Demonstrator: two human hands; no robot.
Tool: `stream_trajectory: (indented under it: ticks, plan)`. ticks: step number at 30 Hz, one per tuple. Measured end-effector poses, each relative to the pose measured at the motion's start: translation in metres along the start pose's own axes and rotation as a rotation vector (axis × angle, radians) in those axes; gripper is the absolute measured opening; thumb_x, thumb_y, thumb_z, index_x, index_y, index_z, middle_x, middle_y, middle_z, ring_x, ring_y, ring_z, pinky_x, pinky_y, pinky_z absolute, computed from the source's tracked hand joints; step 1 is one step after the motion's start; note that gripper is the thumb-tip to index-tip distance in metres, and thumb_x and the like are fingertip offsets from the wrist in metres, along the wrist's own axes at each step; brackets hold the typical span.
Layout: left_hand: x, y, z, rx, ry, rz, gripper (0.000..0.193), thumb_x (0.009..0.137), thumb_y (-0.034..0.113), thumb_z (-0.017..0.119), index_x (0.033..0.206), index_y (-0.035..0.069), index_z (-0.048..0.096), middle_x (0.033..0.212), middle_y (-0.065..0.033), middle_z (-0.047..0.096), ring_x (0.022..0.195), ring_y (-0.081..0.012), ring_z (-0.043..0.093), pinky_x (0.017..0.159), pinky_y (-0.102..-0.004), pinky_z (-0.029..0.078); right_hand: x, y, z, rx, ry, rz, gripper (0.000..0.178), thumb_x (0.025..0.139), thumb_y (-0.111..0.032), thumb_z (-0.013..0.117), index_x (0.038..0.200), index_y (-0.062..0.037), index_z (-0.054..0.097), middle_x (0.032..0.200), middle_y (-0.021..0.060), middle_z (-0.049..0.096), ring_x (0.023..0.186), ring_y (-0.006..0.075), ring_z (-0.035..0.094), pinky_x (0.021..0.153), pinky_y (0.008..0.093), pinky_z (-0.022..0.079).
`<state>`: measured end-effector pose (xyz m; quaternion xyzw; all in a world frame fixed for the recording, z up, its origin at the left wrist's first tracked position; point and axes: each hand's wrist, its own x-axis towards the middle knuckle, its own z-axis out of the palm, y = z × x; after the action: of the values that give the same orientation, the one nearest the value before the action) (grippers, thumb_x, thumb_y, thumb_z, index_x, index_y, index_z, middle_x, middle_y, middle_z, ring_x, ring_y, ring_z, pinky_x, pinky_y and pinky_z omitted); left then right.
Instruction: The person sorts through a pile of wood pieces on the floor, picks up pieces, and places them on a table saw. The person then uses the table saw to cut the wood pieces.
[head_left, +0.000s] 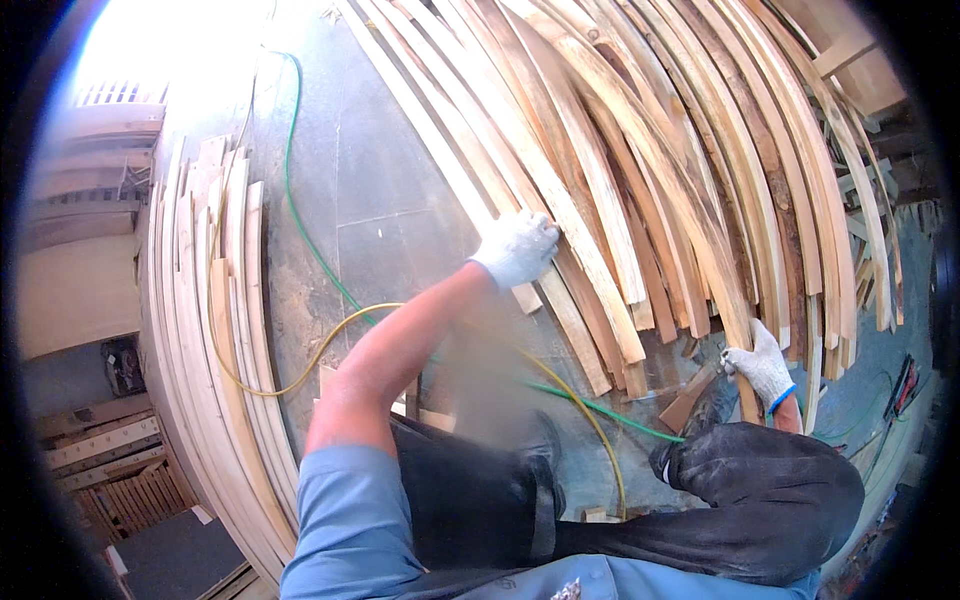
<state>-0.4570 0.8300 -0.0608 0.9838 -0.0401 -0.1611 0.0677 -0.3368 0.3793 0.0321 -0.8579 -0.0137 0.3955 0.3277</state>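
Long wooden boards (pixel 580 130) lie side by side on the floor in front of me, their near ends uneven. My left hand (pixel 515 248), in a white work glove, is closed on the edge of a pale wooden board (pixel 600 300) toward the left side of the spread; its fingertips are partly hidden. Farther right, my right hand (pixel 762 368) wears a similar glove with a blue cuff. Its fingers wrap round the near end of a wooden board (pixel 700 225) that slants across others. Dark bark edges show on some boards.
Another stack of long boards (pixel 225 300) runs along the left. A green hose (pixel 290 170) and a yellow hose (pixel 330 350) cross the floor and pass near my bent legs. At the right lies a red-handled tool (pixel 905 385). Short wood offcuts (pixel 688 398) lie near my foot.
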Motion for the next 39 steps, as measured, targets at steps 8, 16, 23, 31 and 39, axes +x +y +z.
stream_trajectory:
  ticks: [8, 16, 23, 31, 39]
  plan:
    - [0.005, -0.005, -0.013, 0.078, 0.052, 0.022, 0.015, 0.091, 0.013, 0.066, 0.102, 0.012, 0.076, 0.103, -0.0125, 0.071, 0.103, -0.0313, 0.072, 0.082, -0.0452, 0.056, -0.005, -0.012, -0.015, -0.071, 0.03, 0.013, 0.047, 0.085, -0.007, 0.075, 0.127, 0.0036, 0.058, 0.085, 0.0111, 0.07, 0.065, 0.0162, 0.068, 0.058, 0.0319, 0.057]
    - [-0.014, 0.0, -0.006, 0.271, -0.029, 0.065, 0.021, 0.092, 0.019, 0.066, 0.111, 0.012, 0.075, 0.111, -0.0059, 0.066, 0.113, -0.0244, 0.061, 0.099, -0.0419, 0.044, -0.01, -0.011, 0.003, 0.062, -0.011, 0.054, 0.05, 0.083, -0.01, 0.078, 0.128, 0.0037, 0.061, 0.087, 0.012, 0.071, 0.069, 0.0169, 0.069, 0.062, 0.0345, 0.058]
    - [-0.037, -0.026, 0.021, 0.339, 0.001, 0.264, 0.034, 0.092, 0.026, 0.072, 0.124, 0.016, 0.071, 0.128, -0.0046, 0.064, 0.129, -0.0239, 0.057, 0.113, -0.0482, 0.04, -0.003, 0.004, 0.015, 0.018, -0.049, 0.005, 0.058, 0.084, -0.012, 0.081, 0.135, 0.0046, 0.06, 0.091, 0.0133, 0.072, 0.07, 0.0173, 0.069, 0.062, 0.034, 0.058]
    - [-0.021, -0.017, 0.003, 0.379, -0.147, 0.281, 0.023, 0.09, 0.022, 0.067, 0.109, 0.014, 0.077, 0.115, -0.0052, 0.071, 0.119, -0.026, 0.062, 0.108, -0.0445, 0.043, -0.006, 0.001, 0.0, -0.153, 0.009, -0.036, 0.067, 0.077, -0.026, 0.087, 0.13, 0.0066, 0.061, 0.101, 0.0216, 0.074, 0.086, 0.0251, 0.075, 0.077, 0.0395, 0.06]
    - [-0.042, -0.041, 0.008, 0.29, -0.041, 0.268, 0.022, 0.09, 0.014, 0.064, 0.107, 0.01, 0.077, 0.113, -0.0118, 0.073, 0.117, -0.0306, 0.065, 0.109, -0.047, 0.046, -0.004, -0.01, -0.018, -0.15, -0.012, -0.057, 0.073, 0.072, -0.034, 0.09, 0.126, 0.0068, 0.064, 0.108, 0.0264, 0.075, 0.101, 0.0349, 0.075, 0.09, 0.0426, 0.058]
